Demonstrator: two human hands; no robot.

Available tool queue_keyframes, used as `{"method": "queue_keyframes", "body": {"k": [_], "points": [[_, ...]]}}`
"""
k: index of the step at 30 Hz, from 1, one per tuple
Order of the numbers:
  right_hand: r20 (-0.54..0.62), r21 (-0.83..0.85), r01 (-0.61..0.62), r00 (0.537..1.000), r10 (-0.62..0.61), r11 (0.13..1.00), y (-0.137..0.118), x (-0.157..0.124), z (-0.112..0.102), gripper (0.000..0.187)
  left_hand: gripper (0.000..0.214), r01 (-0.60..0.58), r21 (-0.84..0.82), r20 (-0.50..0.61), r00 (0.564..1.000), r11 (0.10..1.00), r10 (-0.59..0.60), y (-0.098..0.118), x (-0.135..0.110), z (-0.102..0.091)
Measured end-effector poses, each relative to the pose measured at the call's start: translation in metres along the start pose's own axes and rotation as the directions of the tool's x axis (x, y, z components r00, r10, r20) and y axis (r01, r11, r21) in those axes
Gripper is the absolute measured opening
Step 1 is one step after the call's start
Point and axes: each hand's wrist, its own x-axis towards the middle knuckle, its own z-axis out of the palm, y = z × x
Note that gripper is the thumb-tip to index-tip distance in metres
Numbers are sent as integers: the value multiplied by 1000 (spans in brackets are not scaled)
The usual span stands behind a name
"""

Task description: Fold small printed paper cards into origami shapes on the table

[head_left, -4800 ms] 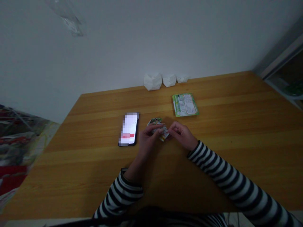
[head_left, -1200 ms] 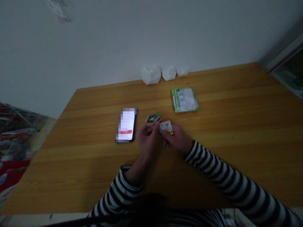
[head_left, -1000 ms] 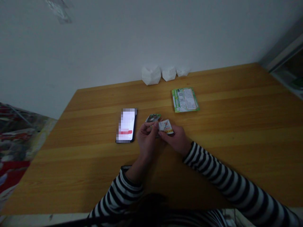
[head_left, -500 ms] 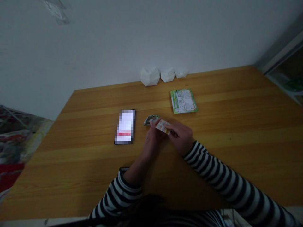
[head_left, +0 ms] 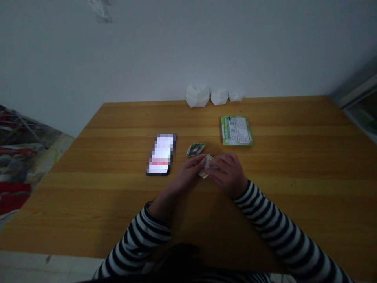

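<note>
The left hand (head_left: pixel 188 173) and right hand (head_left: pixel 228 175) are closed together on a small printed packet (head_left: pixel 207 166) (a second packet (head_left: pixel 195 149) lies just beyond, on the counter (head_left: pixel 273 161)).

One bare left hand (head_left: pixel 188 173), one bare right hand (head_left: pixel 227 175), one small white-and-orange printed slip (head_left: pixel 207 165), one small green-and-grey folded packet (head_left: pixel 195 149), one green printed card (head_left: pixel 237 130), one black smartphone (head_left: pixel 160 154), three white crumpled paper shapes (head_left: pixel 197 96)

A small white-and-orange paper slip (head_left: pixel 207 166), tilted, is pinched between the left hand (head_left: pixel 188 173) and right hand (head_left: pixel 227 175); a crumpled green printed wrapper (head_left: pixel 195 149) lies just beyond.
</note>
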Motion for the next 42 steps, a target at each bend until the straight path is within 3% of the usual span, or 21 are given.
{"method": "queue_keyframes", "body": {"k": [2, 5, 8, 14, 18, 22, 25, 35, 42], "points": [[7, 85, -27, 1000, 27, 996, 0, -2, 2, 17, 41, 55, -10, 16, 998, 998, -55, 4, -2, 0], [3, 182, -211, 977, 214, 960, 1, -7, 6, 16, 42, 84, -100, -15, 996, 991, -86, 9, -6, 4], [2, 218, -346, 935, 354, 913, 5, -11, 7, 12, 47, 60, -131, 37, 998, 990, -55, 13, -8, 9], [75, 344, -424, 902, 425, 838, 7, -10, 6, 11, 33, -210, 228, 102, 976, 951, 191, 20, -7, 8], [111, 446, -508, 848, 518, 737, 4, -5, 7, 21, 29, -254, 343, 115, 967, 904, 228, 22, -6, 3], [124, 497, -588, 776, 618, 638, 5, -3, 8, 22, 39, -203, 272, 73, 979, 941, 190, 17, -4, 2], [161, 515, -621, 747, 645, 591, 7, -3, 9, 22, 37, -183, 239, 54, 983, 954, 175, 13, -4, 3], [92, 471, -662, 694, 714, 583, 3, -2, 9, 20, 34, -105, 22, -18, 994, 994, 105, 8, -1, 9], [37, 460, -669, 672, 740, 584, 1, -2, 11, 19, 36, -85, -10, -16, 996, 996, 85, 6, 0, 13]]}}
